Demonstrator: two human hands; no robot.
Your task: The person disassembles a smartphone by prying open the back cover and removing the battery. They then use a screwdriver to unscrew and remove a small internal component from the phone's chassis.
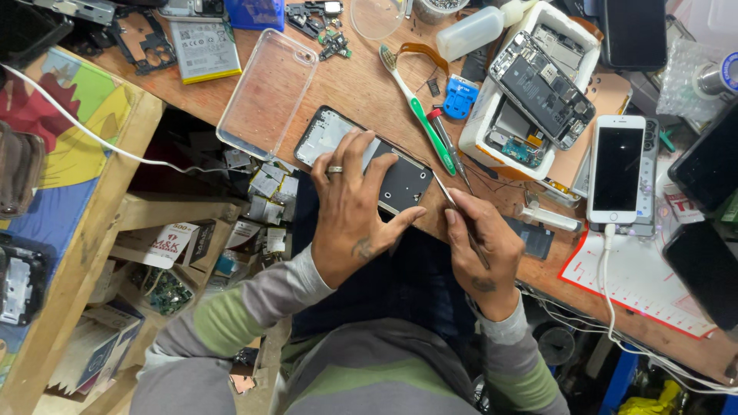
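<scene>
Pressing opened phone frame flat at workbench near edge, your left hand lay with fingers spread across it. Your right hand pinched thin metal tool, tip touching frame's right edge. White tray, right of frame, held stripped phone chassis and circuit boards. Clear phone case lay empty, left of frame.
</scene>
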